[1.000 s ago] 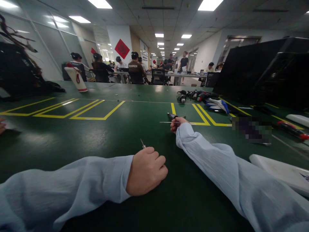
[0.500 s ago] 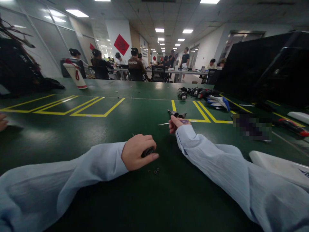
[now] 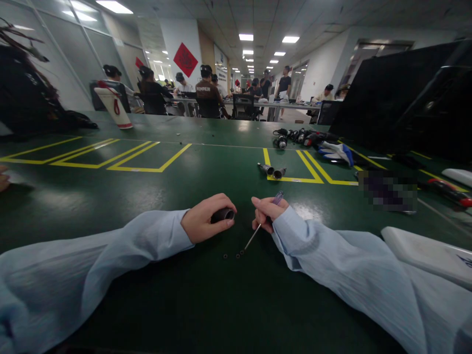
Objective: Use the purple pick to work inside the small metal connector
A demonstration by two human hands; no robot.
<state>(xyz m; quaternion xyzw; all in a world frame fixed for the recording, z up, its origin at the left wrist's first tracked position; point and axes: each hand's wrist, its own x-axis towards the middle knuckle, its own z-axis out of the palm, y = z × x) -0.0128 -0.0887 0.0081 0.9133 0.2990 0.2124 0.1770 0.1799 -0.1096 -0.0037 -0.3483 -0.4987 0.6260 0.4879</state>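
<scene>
My left hand [image 3: 207, 217] is wrapped round a dark hollow cylindrical housing [image 3: 224, 215], its open end facing right. My right hand [image 3: 268, 212] grips a screwdriver by its purple translucent handle [image 3: 278, 197]. The thin metal shaft [image 3: 252, 238] slants down to the left, its tip at or just beside the small dark rings [image 3: 240, 254] on the table; contact cannot be made out. Another small ring [image 3: 225, 256] lies a little to the left. Beyond my right hand, two dark metal conical housings [image 3: 272, 170] lie side by side on the yellow tape.
The green table [image 3: 165, 305] carries yellow tape outlines. At the back right lie black cabled parts [image 3: 291, 136] and a blue-and-white glove [image 3: 336, 152]. A red-and-black tool [image 3: 450, 191] and a white case [image 3: 427, 250] are on the right. Another person's hand [image 3: 3, 178] shows at the left edge.
My right hand has drawn back from the two conical housings, and the screwdriver has swung from nearly level to pointing down at the rings. The housing in my left hand now shows its open end.
</scene>
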